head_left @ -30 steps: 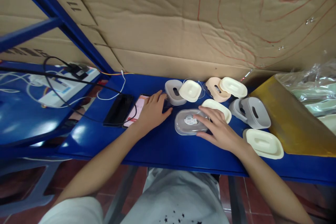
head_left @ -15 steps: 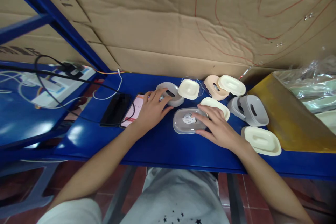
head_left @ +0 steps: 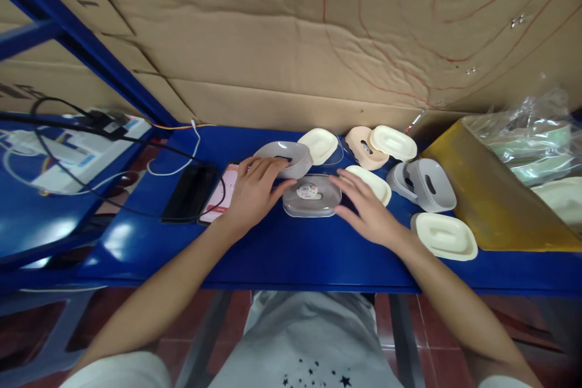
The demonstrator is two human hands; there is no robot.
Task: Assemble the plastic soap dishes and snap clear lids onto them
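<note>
A grey soap box with a clear lid and a white label (head_left: 313, 205) lies between my hands. My left hand (head_left: 258, 194) has its fingers outstretched against the near side of an uncovered grey soap dish (head_left: 301, 160), its thumb by the lidded box's far left corner. At the box's right end, my right hand (head_left: 370, 212) is open with fingers spread; whether the fingertips touch the lid I cannot tell. Behind the grey dish is a cream tray (head_left: 318, 145), partly over a clear lid. Another cream tray (head_left: 377, 185) sits just beyond my right hand.
A peach soap dish (head_left: 359, 148) and a cream tray (head_left: 394, 142) stand at the back. More grey dishes (head_left: 436, 188), a cream tray (head_left: 445, 236) and a yellowish carton (head_left: 477, 206) are to the right. A phone (head_left: 213, 209) and cables lie left.
The lidded soap box has shifted slightly left and away from me. My right hand has come off the lid's top to its right end. My left thumb is closer to the box. The view has shifted slightly.
</note>
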